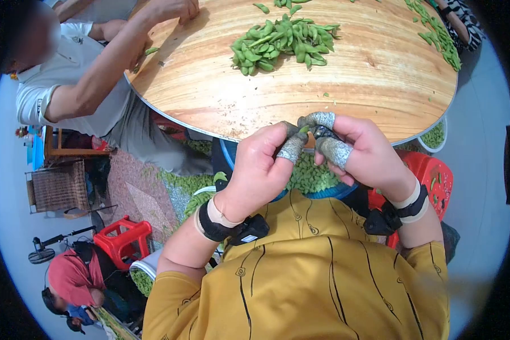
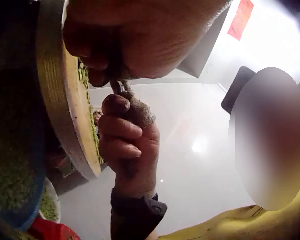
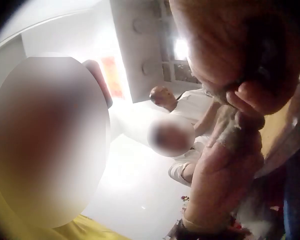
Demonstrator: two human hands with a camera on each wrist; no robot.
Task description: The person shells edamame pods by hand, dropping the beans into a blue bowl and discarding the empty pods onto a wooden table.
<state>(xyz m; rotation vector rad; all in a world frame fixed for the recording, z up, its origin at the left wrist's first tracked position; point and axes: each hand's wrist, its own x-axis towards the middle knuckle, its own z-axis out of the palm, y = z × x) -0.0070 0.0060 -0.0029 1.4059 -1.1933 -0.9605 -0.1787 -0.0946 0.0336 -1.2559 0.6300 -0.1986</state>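
Note:
My left hand (image 1: 260, 167) and my right hand (image 1: 368, 144) meet over the near edge of the table. Grey tape wraps the thumb and finger ends of both. Between the fingertips shows a bit of a green soybean pod (image 1: 304, 130), pinched from both sides and mostly hidden by the fingers. Right below, shelled green beans (image 1: 314, 174) fill a blue basin (image 1: 226, 154) in front of my lap. A pile of whole soybean pods (image 1: 283, 44) lies farther in on the table. From the left wrist view, the right hand (image 2: 132, 140) has its fingers curled in at the meeting point.
The round wooden table (image 1: 192, 107) has its rim just beyond my hands. At the left a person in a white shirt (image 1: 90, 62) works at it. A red stool (image 1: 430, 175) stands at my right, with a white tub (image 1: 445, 136) of beans behind it. More pods (image 1: 436, 37) lie at the right rim.

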